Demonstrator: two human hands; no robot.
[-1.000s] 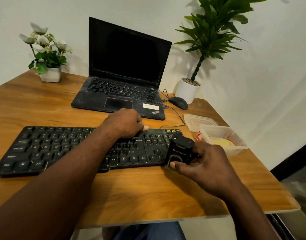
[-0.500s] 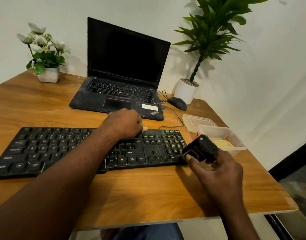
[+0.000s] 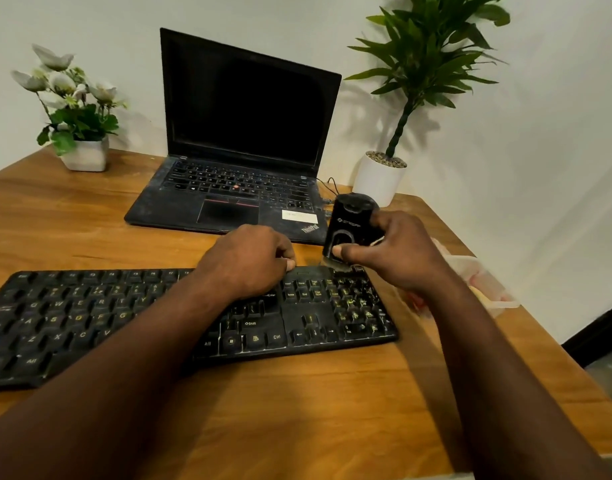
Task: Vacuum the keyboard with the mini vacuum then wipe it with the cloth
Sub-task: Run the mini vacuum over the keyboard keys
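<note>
Black plastic keyboard (image 3: 89,317), cropped at 9 o'clock; right hand (image 3: 398,258) grasps black mini vacuum (image 3: 349,223) at its 1 o'clock corner; left hand (image 3: 245,261): fingers hidden, state unclear.

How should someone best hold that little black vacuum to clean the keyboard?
Around its stubby body, from the right side, as the right hand does: the mini vacuum stands upright, brush end down at the far right edge of the keyboard, so a side grip leaves the brush free and the thumb on the front.
</note>
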